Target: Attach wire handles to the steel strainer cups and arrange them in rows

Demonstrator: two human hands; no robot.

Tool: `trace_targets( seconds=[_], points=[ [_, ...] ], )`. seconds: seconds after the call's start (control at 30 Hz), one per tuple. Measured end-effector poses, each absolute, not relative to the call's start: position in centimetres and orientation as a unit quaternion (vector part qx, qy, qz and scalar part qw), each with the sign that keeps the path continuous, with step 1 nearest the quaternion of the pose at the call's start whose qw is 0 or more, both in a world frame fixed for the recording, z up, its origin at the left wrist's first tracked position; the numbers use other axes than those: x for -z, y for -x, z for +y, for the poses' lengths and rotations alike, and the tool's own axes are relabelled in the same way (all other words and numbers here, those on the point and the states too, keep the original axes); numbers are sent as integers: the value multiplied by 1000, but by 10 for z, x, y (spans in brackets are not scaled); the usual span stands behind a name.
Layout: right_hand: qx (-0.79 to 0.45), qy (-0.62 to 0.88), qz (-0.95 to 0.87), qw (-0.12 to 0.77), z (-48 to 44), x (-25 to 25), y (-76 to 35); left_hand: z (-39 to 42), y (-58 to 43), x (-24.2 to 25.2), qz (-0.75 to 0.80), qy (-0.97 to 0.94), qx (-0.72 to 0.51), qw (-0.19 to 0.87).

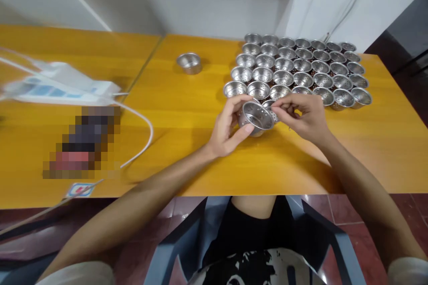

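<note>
A round metal cup (257,116) with small holes is held tilted above the table by my left hand (230,127), thumb at its near side and fingers behind. My right hand (297,113) is at the cup's right rim, its thumb and index finger pinched together; what they hold, if anything, is too small to make out. Behind my hands, several rows of similar perforated cups (302,79) stand mouth up on the yellow table (200,142). Another metal cup (189,63) stands apart to the left of the rows.
On the left lie a white power strip (63,89) with cables, a blurred-out dark and red object (83,142) and a small sticker (80,190). A wall rises behind the table. A blue chair (174,249) is below.
</note>
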State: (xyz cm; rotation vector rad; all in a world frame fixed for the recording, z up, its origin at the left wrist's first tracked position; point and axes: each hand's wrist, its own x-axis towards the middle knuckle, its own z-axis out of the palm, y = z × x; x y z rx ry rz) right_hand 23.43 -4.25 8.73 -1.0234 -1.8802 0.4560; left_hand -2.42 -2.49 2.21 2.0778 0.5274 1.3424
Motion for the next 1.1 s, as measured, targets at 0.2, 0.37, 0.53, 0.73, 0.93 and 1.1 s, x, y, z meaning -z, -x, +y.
trace_targets(
  seconds=[0.2,0.37,0.53,0.73,0.93,1.1],
  points=[
    [-191,432,-719,511,-51,-63,-229,-26,21,-21,183,-779,-508,319],
    [-185,431,-728,500,-51,-62,-228,-25,21,-18,184,-798,-483,311],
    [-175,429,-730,502,-54,-61,-228,-25,22,-17,177,-802,-480,308],
    [-161,454,-724,494,-60,-62,-226,-20,24,-22,174,-825,-455,285],
    [-236,445,-693,516,-71,-66,-219,-21,22,-31,111,-862,-425,253],
    [-365,402,-660,520,-74,-71,-219,-19,18,-25,103,-852,-436,272]
  ],
)
